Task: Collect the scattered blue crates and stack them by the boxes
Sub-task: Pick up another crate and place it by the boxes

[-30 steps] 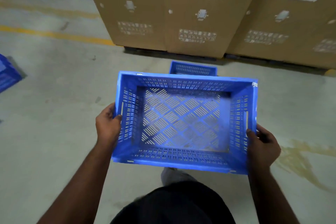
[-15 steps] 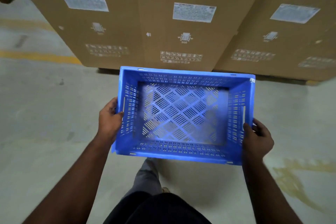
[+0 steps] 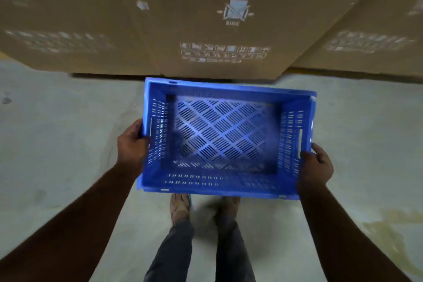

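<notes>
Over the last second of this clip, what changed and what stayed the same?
The person walked up to the cardboard boxes, which now fill the top of the view; the second crate seen on the floor by them earlier is out of sight, and the person's feet now show below the blue crate. Unchanged: the left hand and right hand grip the crate's two short ends, and it is upright and empty.
</notes>
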`<state>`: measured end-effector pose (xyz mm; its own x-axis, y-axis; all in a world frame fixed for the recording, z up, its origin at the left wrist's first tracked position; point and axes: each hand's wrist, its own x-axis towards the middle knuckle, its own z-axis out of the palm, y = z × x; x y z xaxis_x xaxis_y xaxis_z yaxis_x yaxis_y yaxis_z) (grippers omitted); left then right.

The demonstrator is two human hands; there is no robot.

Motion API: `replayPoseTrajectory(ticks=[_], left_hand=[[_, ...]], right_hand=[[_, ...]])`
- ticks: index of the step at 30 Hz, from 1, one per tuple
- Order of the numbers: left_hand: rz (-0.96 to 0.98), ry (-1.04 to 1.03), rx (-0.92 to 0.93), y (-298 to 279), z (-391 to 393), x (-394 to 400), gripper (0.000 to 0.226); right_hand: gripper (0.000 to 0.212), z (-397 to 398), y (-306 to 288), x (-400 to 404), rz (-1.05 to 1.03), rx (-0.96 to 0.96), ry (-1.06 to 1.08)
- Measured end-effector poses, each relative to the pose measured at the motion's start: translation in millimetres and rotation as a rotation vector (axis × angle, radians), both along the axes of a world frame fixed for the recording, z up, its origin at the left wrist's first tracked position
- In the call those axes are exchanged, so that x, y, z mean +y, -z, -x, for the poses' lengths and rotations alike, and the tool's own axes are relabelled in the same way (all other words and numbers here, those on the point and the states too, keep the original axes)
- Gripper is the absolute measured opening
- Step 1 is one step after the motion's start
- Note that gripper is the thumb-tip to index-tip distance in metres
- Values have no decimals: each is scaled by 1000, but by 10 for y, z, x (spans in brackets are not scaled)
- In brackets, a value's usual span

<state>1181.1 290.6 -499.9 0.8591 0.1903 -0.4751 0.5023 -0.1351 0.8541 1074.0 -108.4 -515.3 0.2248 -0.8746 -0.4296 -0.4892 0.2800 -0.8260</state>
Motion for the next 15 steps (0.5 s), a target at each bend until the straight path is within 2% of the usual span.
replayPoseTrajectory(ticks=[5,8,10,15], left_hand=[[-24,-8,36,1091,-546,-299,64],[-130,54,18,1597,-745,-367,68],[-198,106,4,1808,-853,-379,71],[-289,179,50,2111,-1126,-303,55]], right_hand=[[43,-518,1090,-351,-27,33,-13],[38,-769,1554,-532,-10,43,-41],[37,-933,1774,-610,17,22,-63],[34,-1172,2087,-729,161,30,-257]])
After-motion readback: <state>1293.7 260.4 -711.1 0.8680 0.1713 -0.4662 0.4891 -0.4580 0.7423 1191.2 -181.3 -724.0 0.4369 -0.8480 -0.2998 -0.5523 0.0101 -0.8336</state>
